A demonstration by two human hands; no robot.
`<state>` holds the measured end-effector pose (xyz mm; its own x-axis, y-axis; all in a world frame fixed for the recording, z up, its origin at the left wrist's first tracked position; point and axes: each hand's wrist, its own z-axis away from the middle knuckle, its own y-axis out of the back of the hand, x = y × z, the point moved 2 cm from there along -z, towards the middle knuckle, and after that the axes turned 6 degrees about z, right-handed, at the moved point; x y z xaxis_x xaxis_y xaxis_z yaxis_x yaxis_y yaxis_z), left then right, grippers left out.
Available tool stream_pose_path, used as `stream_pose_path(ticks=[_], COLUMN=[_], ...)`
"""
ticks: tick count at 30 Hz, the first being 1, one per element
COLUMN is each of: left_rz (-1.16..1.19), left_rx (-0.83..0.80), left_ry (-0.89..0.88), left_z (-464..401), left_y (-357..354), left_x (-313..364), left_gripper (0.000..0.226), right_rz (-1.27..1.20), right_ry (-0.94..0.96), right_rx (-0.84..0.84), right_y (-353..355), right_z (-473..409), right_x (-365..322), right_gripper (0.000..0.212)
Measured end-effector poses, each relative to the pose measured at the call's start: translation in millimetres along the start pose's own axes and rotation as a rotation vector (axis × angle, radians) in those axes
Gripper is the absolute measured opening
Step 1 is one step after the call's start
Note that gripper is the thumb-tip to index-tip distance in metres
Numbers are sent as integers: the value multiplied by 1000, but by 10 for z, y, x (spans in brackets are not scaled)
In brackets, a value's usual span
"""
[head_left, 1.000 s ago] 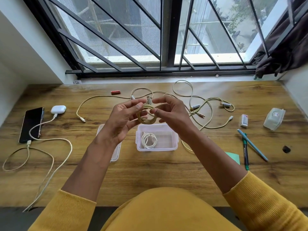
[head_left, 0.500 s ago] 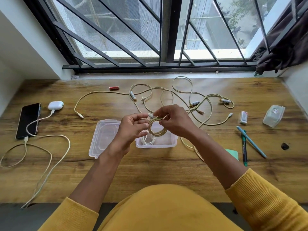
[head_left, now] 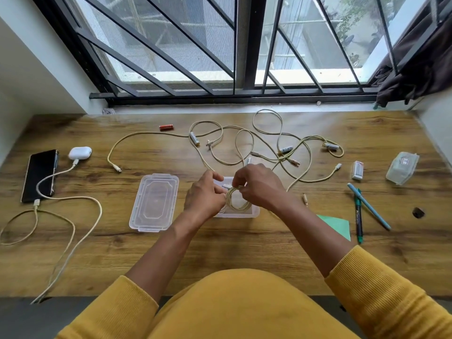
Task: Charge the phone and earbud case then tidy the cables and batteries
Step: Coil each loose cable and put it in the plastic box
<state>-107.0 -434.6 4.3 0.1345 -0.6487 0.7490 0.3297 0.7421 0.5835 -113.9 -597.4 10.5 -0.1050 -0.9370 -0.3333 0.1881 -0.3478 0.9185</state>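
Both hands on one coiled cable point(head_left: 236, 198), held just above the clear plastic box point(head_left: 254, 212) at desk centre. Left hand point(head_left: 204, 194): fingers curled, thumb and fingertips pinching the coil's left side near a white plug end. Right hand point(head_left: 259, 185): fingers curled over the coil's top right, pinching the loops together. Coil is pale yellow braided cable, several tight round loops, roughly the width of the box. White cable loops are partly visible in the box under the left hand; can't tell how many.

Box lid point(head_left: 154, 202) lies flat on the desk point(head_left: 244, 253) just left of the box, apart from it.

Behind the hands: tangle of loose yellow cables point(head_left: 269, 143) spread across the desk, uncoiled, plugs pointing various ways. White AA-type batteries among them: one point(head_left: 194, 138) left of the tangle, one point(head_left: 285, 150) in the middle, one point(head_left: 330, 146) at the right end. Red battery point(head_left: 166, 127) sits alone near the window sill.

Far left: black phone point(head_left: 39, 174) face up with a cable in its near end; white earbud case point(head_left: 80, 152) just beside its far corner, white cable point(head_left: 73, 199) plugged in, running off the near desk edge.

Right side: small white box point(head_left: 357, 170), clear plastic pouch point(head_left: 402, 167), blue pen point(head_left: 368, 209) crossing a green marker point(head_left: 358, 216), green paper point(head_left: 336, 225).
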Motion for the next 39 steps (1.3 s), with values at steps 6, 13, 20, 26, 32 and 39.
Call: stream_pose_path(ticks=[6,13,20,26,32,39], left_rz=[-176,-345,-554,-390,-198,-146], left_rx=[39,122,112,115,168,143], left_ry=[-89,-193,-210,-206,-230,-249], left_z=[5,15,1,-51,-121,-247], left_y=[-67,-103,-202,-98,91,-9], left_x=[63,48,61,25,101,287], left_gripper=[35,10,16,13,11,15], right_rz=[156,312,380,259,-80,-231], right_ry=[42,88,97,141,-3,-201], right_rx=[102,127,83,147,438,389], right_y=[-56,-140,-140,-149,33,114], right_z=[55,139,133,122,219,151], right_x=[-52,-79,-84,17,283,628], right_gripper=[29,20,17,28,19,18])
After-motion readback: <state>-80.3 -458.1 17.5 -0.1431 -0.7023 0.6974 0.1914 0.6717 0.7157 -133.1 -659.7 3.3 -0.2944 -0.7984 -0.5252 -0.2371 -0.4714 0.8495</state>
